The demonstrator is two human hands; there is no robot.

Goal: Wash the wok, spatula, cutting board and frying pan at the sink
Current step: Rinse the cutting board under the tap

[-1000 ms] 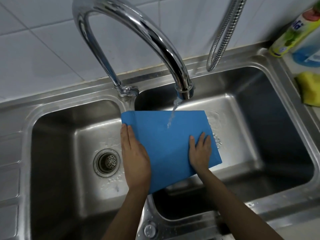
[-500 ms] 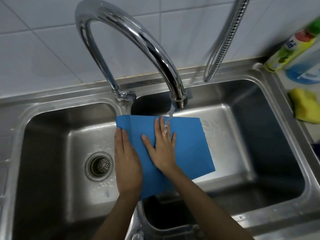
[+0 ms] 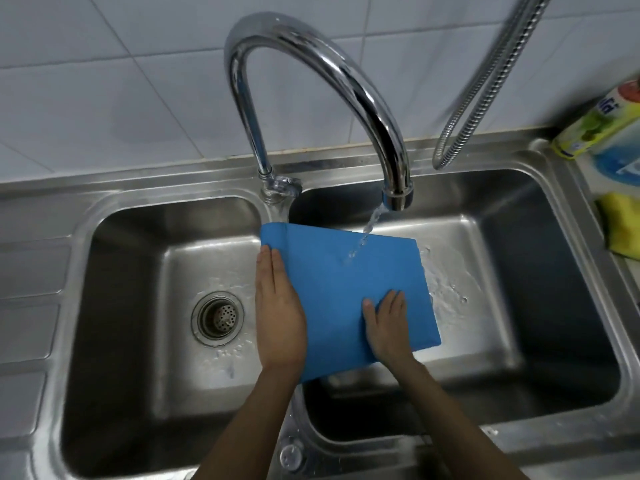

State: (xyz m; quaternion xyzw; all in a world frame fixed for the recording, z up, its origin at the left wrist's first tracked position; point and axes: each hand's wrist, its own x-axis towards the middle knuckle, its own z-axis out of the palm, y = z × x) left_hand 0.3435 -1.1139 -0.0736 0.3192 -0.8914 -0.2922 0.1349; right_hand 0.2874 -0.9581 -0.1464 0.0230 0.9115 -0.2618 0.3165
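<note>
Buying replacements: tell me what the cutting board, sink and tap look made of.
Cutting board: probably plastic; even matte blue, thin, smooth.
Sink: likely stainless steel; dull brushed grey with soft reflections.
Tap: metal, apparently chrome-plated; mirror-bright highlights.

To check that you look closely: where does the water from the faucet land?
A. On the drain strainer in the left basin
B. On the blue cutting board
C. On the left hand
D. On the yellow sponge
B: the stream from the faucet strikes the blue cutting board, held over the sink divider.
</note>
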